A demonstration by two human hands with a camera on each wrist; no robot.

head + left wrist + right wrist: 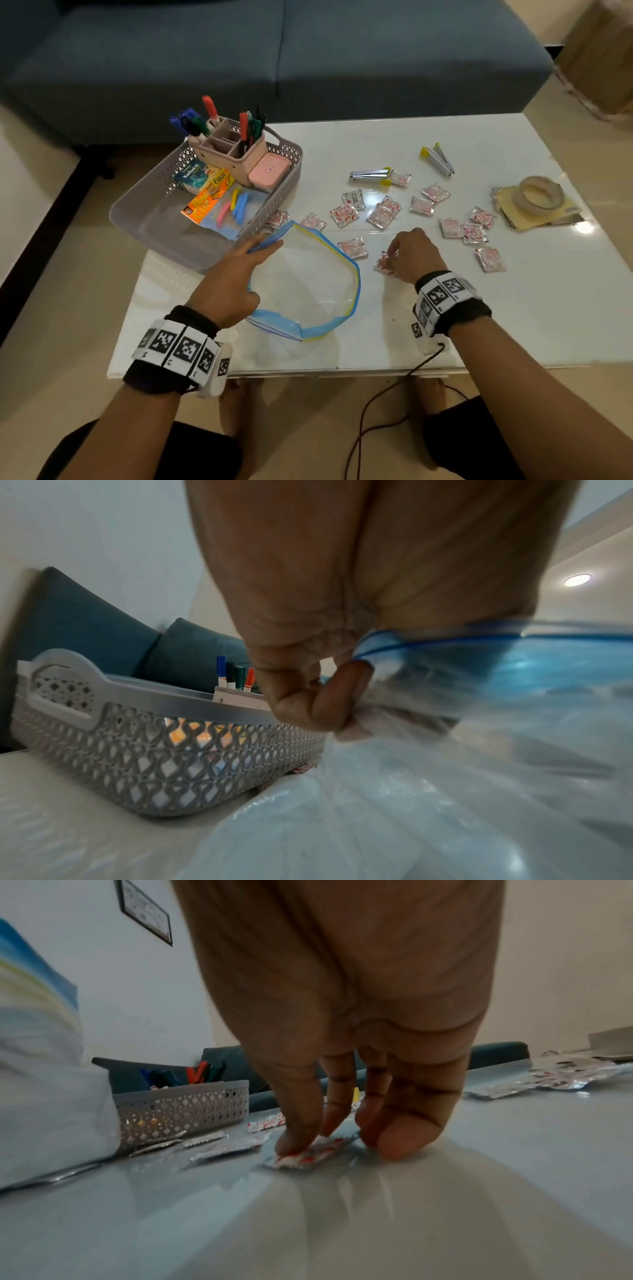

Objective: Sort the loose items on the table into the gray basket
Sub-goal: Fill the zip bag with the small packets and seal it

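My left hand point(239, 270) point(329, 704) pinches the blue-edged rim of a clear zip bag point(308, 284) point(445, 777) and holds its mouth wide open on the table, just right of the gray basket point(147, 178) point(154, 764) point(185, 1104). To the right of the bag, my right hand point(394, 253) point(311, 1131) reaches down, and its thumb and forefinger pinch a red-and-silver sachet point(384, 264) point(308, 1153) that lies on the tabletop. Several more sachets point(383, 212) are scattered across the middle and right of the table.
The basket holds a pen organiser point(229, 144), a pink box point(269, 171) and packets of clips. Two metal tools with yellow ends point(370, 174) point(440, 159) lie beyond the sachets. A tape roll point(537, 195) sits on papers at the right edge. A blue sofa point(274, 51) stands behind.
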